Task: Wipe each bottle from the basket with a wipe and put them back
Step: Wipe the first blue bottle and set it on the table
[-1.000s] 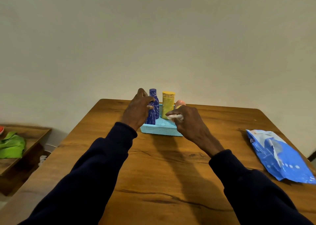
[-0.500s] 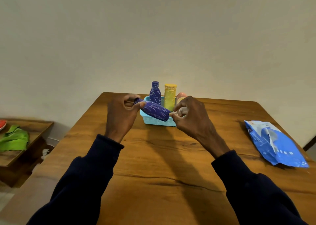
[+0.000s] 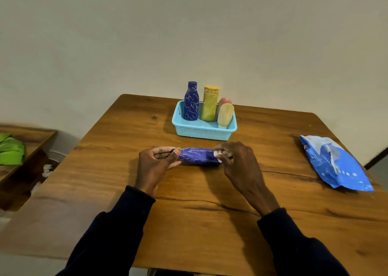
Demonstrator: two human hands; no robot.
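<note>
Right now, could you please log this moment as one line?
left hand: grips blue bottle, level, by cap end | right hand: pinches wipe at its base | basket: other bottles inside

Left hand (image 3: 155,164) and right hand (image 3: 239,162) both pinch, arms forward.

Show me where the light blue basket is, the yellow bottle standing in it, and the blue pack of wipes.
light blue basket (image 3: 202,133): head view, on its front mesh wall.
yellow bottle (image 3: 209,109): head view, middle of its body.
blue pack of wipes (image 3: 336,166): head view, middle of its top face.
</note>
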